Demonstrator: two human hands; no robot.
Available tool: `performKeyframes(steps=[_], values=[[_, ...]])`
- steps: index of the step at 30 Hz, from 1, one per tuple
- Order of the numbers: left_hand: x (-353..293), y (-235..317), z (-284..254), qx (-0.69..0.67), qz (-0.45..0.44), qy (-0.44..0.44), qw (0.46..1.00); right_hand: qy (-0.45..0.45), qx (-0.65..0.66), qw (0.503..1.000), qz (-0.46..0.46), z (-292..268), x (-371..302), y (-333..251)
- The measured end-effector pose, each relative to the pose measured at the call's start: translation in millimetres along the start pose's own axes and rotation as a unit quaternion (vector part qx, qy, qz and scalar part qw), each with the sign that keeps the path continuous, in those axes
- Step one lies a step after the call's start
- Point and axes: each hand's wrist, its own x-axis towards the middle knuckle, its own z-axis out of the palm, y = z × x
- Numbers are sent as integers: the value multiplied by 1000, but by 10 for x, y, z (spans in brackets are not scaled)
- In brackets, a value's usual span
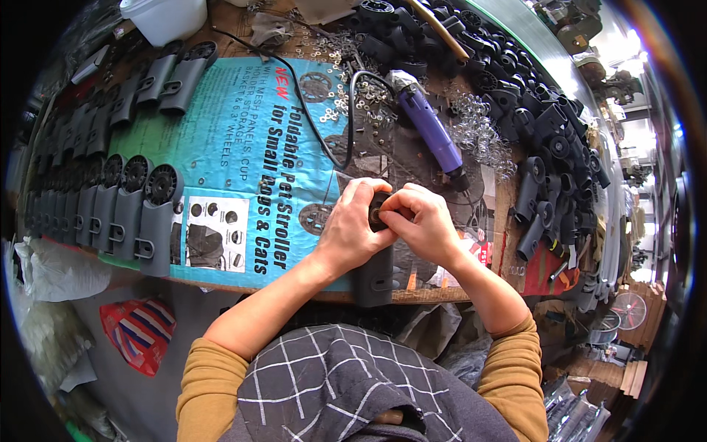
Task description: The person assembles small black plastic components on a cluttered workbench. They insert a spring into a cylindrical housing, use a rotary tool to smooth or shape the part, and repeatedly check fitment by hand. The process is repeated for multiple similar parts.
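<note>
Left hand: wrapped around the round head of a dark grey plastic wheel-leg part. The part stands in front of the person at the near table edge, its slotted body pointing toward the apron.

Right hand: thumb and fingers drawn narrow against the same head; whether they pinch a small piece cannot be told.

Beyond the hands: one purple electric screwdriver, black cable attached, lying aslant; a heap of metal springs just beside it; scattered small pale rings.

Containers: one white plastic tub, far left, contents not visible; one red bag with blue and white stripes, on the floor; translucent plastic sacks, lower left, filling indistinct.

Lettering: a blue printed sheet carries bold black and red text, sideways to the person, and small product pictures.

Surface: brown worktable; similar grey parts in rows at left; loose black plastic fittings piled at right.

Room: grey floor; a round fan and stacked cardboard at far right.
</note>
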Motion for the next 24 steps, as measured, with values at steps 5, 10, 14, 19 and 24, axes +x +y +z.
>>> performKeyframes(steps=[5, 10, 14, 19, 24], values=[[0, 9, -11, 4, 1, -6, 1000, 25, -41, 999, -20, -70, 68, -41], [1, -22, -7, 4, 16, -12, 1000, 113, -115, 987, 14, -25, 543, 99], [2, -35, 1, 30, 37, 2, 999, 33, -174, 984, 26, 142, 875, 273], [-24, -15, 3, 69, 33, 7, 997, 24, -183, 982, 43, 131, 910, 310], [-29, -19, 5, 69, 36, 8, 997, 52, -189, 980, 24, 65, 848, 313]])
